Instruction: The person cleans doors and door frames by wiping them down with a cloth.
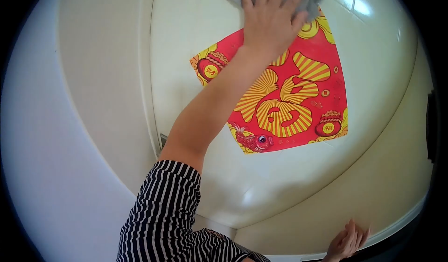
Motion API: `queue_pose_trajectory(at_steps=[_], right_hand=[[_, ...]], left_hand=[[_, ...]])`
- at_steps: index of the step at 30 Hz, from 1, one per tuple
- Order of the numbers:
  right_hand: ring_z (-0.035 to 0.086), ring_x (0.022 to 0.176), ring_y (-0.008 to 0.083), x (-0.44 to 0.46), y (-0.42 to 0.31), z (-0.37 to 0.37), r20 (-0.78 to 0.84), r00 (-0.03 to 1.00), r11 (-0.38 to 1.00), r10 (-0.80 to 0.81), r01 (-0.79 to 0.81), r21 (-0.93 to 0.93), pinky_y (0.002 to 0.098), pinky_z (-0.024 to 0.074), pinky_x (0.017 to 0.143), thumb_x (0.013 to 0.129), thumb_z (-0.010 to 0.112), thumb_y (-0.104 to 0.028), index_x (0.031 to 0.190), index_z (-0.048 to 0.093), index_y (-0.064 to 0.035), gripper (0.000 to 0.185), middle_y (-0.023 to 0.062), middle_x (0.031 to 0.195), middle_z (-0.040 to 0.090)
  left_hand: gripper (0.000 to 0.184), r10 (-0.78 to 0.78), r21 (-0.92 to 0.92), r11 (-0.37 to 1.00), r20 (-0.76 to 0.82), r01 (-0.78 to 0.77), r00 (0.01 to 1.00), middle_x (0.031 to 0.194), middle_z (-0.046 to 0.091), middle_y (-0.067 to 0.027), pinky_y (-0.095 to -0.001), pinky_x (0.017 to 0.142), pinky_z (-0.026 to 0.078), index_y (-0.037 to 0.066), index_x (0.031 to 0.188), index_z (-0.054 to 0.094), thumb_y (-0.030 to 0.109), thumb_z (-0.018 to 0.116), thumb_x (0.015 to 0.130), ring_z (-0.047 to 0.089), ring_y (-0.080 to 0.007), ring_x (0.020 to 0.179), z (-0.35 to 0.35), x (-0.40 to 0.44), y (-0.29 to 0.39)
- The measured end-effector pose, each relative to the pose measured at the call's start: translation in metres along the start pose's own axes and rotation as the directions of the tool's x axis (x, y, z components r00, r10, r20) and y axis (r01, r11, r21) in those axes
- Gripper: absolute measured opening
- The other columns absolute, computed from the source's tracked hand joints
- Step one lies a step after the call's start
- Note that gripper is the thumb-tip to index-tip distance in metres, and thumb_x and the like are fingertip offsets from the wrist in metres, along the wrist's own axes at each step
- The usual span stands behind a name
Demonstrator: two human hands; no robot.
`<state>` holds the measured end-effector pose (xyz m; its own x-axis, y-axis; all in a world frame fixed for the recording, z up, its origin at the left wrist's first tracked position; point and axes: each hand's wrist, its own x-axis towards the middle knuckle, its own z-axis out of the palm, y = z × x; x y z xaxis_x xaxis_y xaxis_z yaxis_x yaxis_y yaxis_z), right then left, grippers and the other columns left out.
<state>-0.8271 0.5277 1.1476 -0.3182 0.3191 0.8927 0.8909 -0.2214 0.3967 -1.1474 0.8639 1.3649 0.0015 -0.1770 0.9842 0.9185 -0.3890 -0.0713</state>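
My left hand lies flat with fingers spread on a grey cloth, pressing it against a glossy cream panel. Beneath the hand and forearm is a red and yellow paper decoration with a large character, money bags and a fish. The forearm crosses the decoration and hides part of it; the cloth covers its top corner. At the lower right, my right hand is away from the decoration, fingers loosely bent and apart, slightly blurred, with nothing visible in it.
A pale wall runs along the left side, beside the panel's edge. A small metal piece sits at that edge. On the far right is a dark object, cut off by the lens border. Light reflects on the panel at upper right.
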Motion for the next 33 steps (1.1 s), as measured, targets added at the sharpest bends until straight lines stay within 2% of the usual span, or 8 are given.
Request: queue_pose_trajectory(at_steps=[2,12,14,16,18,23,27,33], right_hand=[[0.064,0.066,0.017,0.002,-0.002,0.002,-0.042,0.999,0.999,0.01,-0.012,-0.036,0.041,0.0437,0.1,0.086,0.056,-0.001,0.095,0.076,-0.0096,0.023,-0.0006,0.074,0.07],[0.062,0.063,0.0172,0.009,-0.008,0.003,-0.074,0.997,0.995,0.003,-0.01,-0.096,0.0397,0.0499,0.084,0.091,0.056,-0.004,0.093,0.076,-0.009,0.02,0.0003,0.071,0.069],[0.062,0.063,0.0172,0.005,-0.005,0.005,-0.075,0.997,0.996,0.003,-0.01,-0.09,0.0395,0.0497,0.083,0.092,0.055,-0.006,0.093,0.075,-0.0089,0.02,0.0002,0.071,0.069],[0.062,0.063,0.0173,0.005,-0.005,0.004,-0.069,0.998,0.996,0.005,-0.011,-0.089,0.0393,0.0495,0.082,0.093,0.055,-0.007,0.092,0.075,-0.0088,0.02,0.0001,0.071,0.069],[0.062,0.063,0.0173,0.006,-0.005,0.002,-0.061,0.998,0.991,-0.014,0.006,-0.135,0.0391,0.0496,0.081,0.095,0.054,-0.01,0.094,0.075,-0.0087,0.021,-0.0003,0.071,0.069],[0.064,0.066,0.0171,0.003,-0.006,0.001,-0.063,0.998,0.993,0.018,-0.025,-0.114,0.0395,0.0485,0.089,0.096,0.054,-0.013,0.096,0.075,-0.0091,0.021,-0.0008,0.072,0.07],[0.065,0.068,0.017,0.001,-0.003,0.002,-0.062,0.998,0.995,0.028,-0.034,-0.095,0.0395,0.0453,0.097,0.096,0.054,-0.014,0.098,0.075,-0.0095,0.022,-0.0013,0.073,0.071],[0.065,0.07,0.0169,-0.002,-0.003,0.002,-0.057,0.998,0.995,0.019,-0.025,-0.101,0.04,0.0451,0.097,0.095,0.055,-0.012,0.098,0.075,-0.0093,0.021,-0.0016,0.075,0.071]], left_hand=[[0.054,-0.042,0.061,0.997,0.001,0.042,0.999,0.159,0.024,-0.0122,-0.0572,0.118,0.013,0.016,0.151,0.034,0.042,0.034,0.103,0.017,-0.0331,0.148,-0.003,0.006,-0.017],[0.058,-0.324,0.136,0.941,0.114,0.308,0.939,0.162,0.012,-0.0161,-0.0531,0.12,0.001,0.017,0.156,0.023,0.044,0.024,0.105,0.007,-0.0339,0.15,-0.024,-0.038,-0.109],[0.057,-0.333,0.126,0.939,0.099,0.32,0.938,0.162,0.014,-0.0145,-0.0541,0.12,0.003,0.019,0.156,0.024,0.043,0.027,0.104,0.008,-0.0345,0.15,-0.029,-0.058,-0.123],[0.052,-0.314,0.019,0.948,-0.102,0.317,0.944,0.154,0.033,-0.0151,-0.06,0.114,0.016,0.019,0.144,0.048,0.039,0.05,0.096,0.023,-0.0396,0.144,-0.023,-0.083,-0.143],[0.053,-0.383,0.013,0.923,-0.063,0.384,0.922,0.155,0.03,-0.0165,-0.0578,0.115,0.014,0.018,0.146,0.044,0.038,0.048,0.097,0.021,-0.0402,0.145,-0.031,-0.105,-0.151],[0.054,-0.489,0.006,0.872,-0.02,0.489,0.872,0.156,0.026,-0.02,-0.0548,0.116,0.012,0.013,0.15,0.038,0.032,0.044,0.1,0.019,-0.042,0.145,-0.052,-0.175,-0.147],[0.054,-0.583,0.055,0.812,0.045,0.581,0.811,0.154,0.025,-0.0267,-0.0563,0.115,0.013,0.001,0.148,0.036,0.025,0.043,0.1,0.017,-0.0469,0.144,-0.066,-0.251,-0.118],[0.052,-0.5,0.045,0.864,0.209,0.502,0.841,0.147,0.031,-0.0293,-0.0663,0.11,0.017,-0.004,0.137,0.046,0.027,0.051,0.096,0.021,-0.0549,0.138,-0.091,-0.368,-0.036]])
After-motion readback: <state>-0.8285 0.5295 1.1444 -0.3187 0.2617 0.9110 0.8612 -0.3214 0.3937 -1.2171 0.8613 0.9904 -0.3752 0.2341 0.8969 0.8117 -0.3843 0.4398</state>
